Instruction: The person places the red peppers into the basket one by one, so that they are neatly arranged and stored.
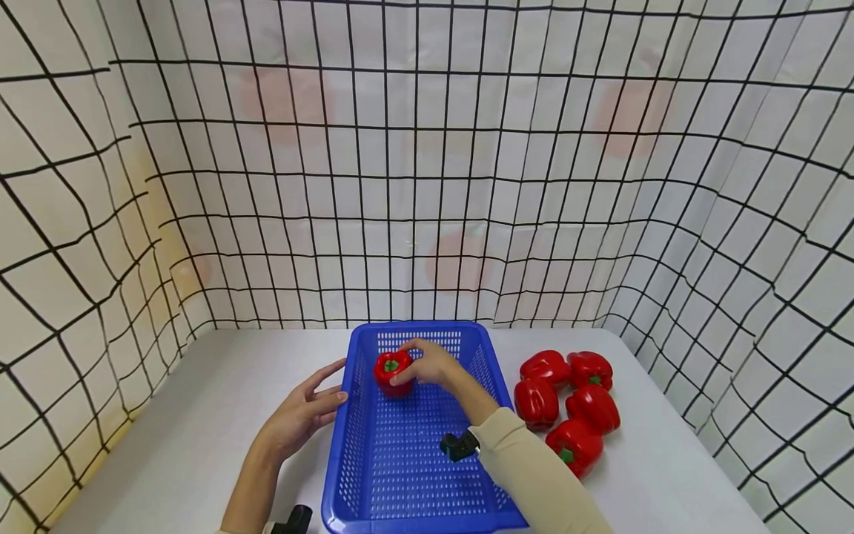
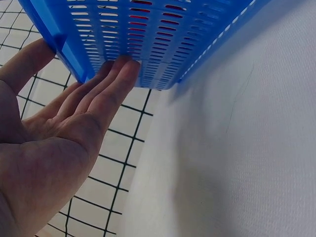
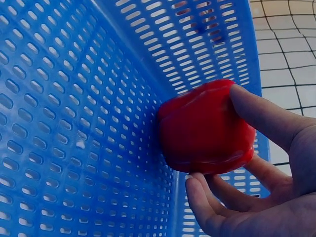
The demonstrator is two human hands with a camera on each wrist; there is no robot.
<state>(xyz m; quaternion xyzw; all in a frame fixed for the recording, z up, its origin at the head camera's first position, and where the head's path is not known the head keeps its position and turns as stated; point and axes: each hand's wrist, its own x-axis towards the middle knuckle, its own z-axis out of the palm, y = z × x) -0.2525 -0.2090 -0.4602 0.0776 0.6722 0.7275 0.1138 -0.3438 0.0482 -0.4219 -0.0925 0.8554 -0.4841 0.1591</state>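
My right hand [image 1: 432, 366] grips a red bell pepper [image 1: 392, 373] inside the blue plastic basket [image 1: 407, 518], towards its far left corner. Thumb and fingers lie on opposite sides of the pepper [image 3: 205, 129] in the right wrist view, its base close to the perforated floor. Outside the basket's left wall is my left hand [image 1: 296, 417], its fingers mostly straight. In the left wrist view this hand [image 2: 59, 128] has its fingertips against the slotted wall and the thumb at the rim [image 2: 47, 34].
Several more red bell peppers [image 1: 536, 403] lie in a group on the white table [image 1: 667, 475], right of the basket. A black grid net [image 1: 414, 178] in front of white sheeting encloses the table's back and sides. My right forearm crosses the basket's right rim.
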